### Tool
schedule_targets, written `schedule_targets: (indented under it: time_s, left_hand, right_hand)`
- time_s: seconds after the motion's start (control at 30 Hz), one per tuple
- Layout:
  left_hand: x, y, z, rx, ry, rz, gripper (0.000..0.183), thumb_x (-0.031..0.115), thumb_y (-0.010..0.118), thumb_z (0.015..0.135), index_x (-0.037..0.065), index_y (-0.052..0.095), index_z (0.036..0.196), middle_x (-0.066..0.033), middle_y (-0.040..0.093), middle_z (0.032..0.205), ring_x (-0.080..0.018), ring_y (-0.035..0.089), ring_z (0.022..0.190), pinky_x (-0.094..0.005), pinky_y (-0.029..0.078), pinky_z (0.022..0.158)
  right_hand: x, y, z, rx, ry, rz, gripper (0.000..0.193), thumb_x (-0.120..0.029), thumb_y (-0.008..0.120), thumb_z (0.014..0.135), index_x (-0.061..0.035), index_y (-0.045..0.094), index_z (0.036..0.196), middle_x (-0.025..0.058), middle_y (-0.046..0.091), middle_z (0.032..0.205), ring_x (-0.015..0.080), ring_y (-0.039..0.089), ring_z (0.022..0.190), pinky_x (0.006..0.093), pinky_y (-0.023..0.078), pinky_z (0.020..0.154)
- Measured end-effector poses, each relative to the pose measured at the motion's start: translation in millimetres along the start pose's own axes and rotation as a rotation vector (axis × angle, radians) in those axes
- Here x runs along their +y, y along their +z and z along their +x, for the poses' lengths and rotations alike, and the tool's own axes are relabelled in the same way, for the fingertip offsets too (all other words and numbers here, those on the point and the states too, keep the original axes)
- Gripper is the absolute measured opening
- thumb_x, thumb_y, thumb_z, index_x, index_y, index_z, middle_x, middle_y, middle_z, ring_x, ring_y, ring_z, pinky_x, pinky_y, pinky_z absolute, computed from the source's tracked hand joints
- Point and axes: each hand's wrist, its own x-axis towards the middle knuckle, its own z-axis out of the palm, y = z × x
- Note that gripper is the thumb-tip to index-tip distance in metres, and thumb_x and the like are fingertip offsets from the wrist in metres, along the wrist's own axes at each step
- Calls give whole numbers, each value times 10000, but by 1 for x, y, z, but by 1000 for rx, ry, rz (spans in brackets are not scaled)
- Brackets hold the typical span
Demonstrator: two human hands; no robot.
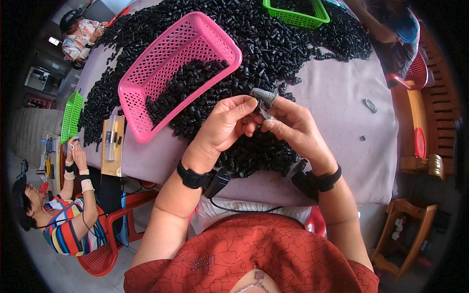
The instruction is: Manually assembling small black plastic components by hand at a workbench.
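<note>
Both hands meet over a pile of small black plastic parts on the cloth-covered table. My left hand is closed in a pinch on a small black part, mostly hidden by the fingers. Close against it, my right hand grips a small pale metal blade between thumb and fingers. A grey speckled finger cover sits on a finger of that hand. Just beyond my left hand, a pink perforated basket lies tilted on the heap, partly filled with the same black parts.
A large heap of black parts spreads across the far table. Green baskets stand at the far edge and left edge. A loose grey finger cover lies on the right cloth. Other people sit left, far left and far right.
</note>
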Motion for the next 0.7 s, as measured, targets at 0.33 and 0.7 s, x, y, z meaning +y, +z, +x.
schedule_targets:
  time_s: [0.33, 0.7]
  left_hand:
    - [-2, -3, 1, 26, -23, -32, 205, 260, 608, 936, 56, 623, 953, -38, 657, 739, -85, 577, 528, -212, 473, 460]
    - [-2, 1, 0, 33, -37, -77, 182, 238, 626, 926, 57, 627, 902, -39, 648, 722, -89, 579, 523, -212, 474, 464]
  right_hand:
    - [7, -2, 1, 32, -24, -31, 408, -76, 590, 923, 33, 498, 1305, 23, 630, 1048, 78, 566, 960, 254, 477, 856]
    - [4, 1, 1, 1, -64, 19, 371, -93, 595, 925, 28, 515, 1267, 12, 631, 1018, 73, 565, 906, 247, 476, 806]
